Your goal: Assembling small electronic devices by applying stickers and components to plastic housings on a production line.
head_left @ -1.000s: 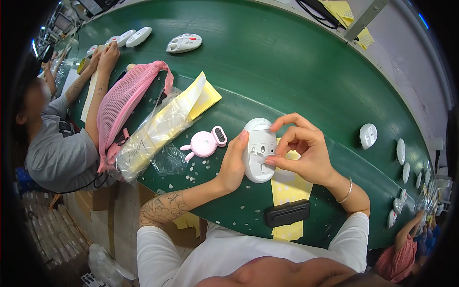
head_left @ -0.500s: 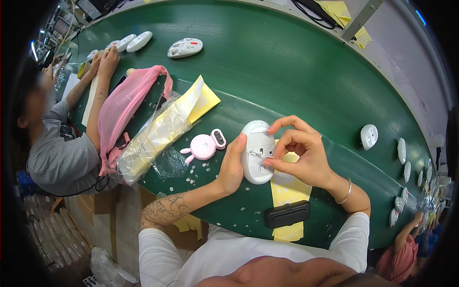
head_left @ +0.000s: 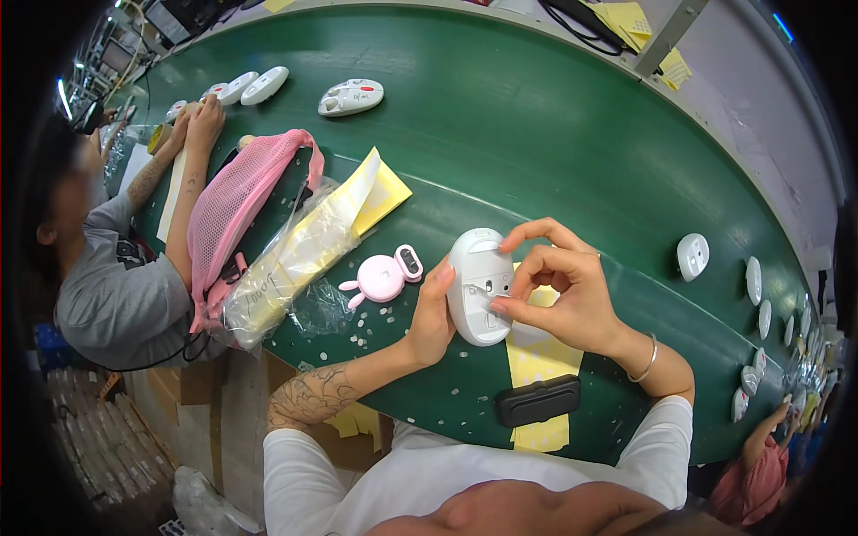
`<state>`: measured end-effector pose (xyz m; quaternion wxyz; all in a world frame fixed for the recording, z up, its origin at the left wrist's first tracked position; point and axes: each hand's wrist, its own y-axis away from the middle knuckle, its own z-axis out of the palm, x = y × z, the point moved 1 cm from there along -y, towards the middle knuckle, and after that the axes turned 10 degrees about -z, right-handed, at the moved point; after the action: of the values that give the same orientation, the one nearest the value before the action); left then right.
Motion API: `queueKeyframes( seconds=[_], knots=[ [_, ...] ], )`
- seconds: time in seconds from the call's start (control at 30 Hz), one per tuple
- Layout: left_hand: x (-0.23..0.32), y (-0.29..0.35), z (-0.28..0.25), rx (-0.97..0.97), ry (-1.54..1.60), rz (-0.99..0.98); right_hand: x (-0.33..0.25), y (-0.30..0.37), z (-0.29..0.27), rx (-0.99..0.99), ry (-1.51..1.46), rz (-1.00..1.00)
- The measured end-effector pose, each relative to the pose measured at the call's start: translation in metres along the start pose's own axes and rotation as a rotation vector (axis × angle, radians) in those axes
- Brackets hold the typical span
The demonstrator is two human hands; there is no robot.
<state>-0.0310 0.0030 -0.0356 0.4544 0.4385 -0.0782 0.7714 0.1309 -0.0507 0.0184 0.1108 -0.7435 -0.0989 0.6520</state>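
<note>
My left hand point(head_left: 432, 313) grips a white computer mouse point(head_left: 478, 258) along its left side, with the underside turned up and a recess showing. At that recess my right hand point(head_left: 572, 290) pinches a thin pale strip point(head_left: 483, 290) between thumb and forefinger; one end of it reaches onto the mouse. What the strip is made of I cannot tell. Beneath my right hand lies a yellow sticker sheet point(head_left: 542, 362), with a black oblong case point(head_left: 537, 401) on top of it.
Left of the mouse are a pink rabbit-shaped gadget point(head_left: 382, 278), a plastic bag of yellow sheets point(head_left: 288, 272) and a pink mesh bag point(head_left: 246, 192). More white mice point(head_left: 352, 97) rest on the green belt point(head_left: 536, 134). A co-worker point(head_left: 125, 268) sits at the left.
My hands stay in nearly the same pose around the mouse, the right one still pinching at its underside. The surroundings shift slightly in the picture.
</note>
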Motion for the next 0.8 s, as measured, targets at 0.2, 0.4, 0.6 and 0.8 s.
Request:
queueKeyframes(
  seconds=[0.2,0.4,0.6,0.8],
  knots=[
    [0.0037,-0.0003,-0.003,-0.08,-0.065,0.059,-0.0015,0.0007,0.0006,0.005,0.021,-0.015],
    [0.0045,-0.0007,-0.0043,-0.08,-0.158,0.024,-0.0037,0.0,0.001,0.008,0.07,-0.03],
    [0.0025,-0.0019,-0.0043,-0.047,-0.169,0.034,-0.0043,0.0009,0.0015,0.013,0.114,-0.048],
    [0.0003,-0.001,-0.0047,-0.002,-0.186,0.07,-0.0045,0.0013,0.0026,0.024,0.123,-0.058]
  ],
)
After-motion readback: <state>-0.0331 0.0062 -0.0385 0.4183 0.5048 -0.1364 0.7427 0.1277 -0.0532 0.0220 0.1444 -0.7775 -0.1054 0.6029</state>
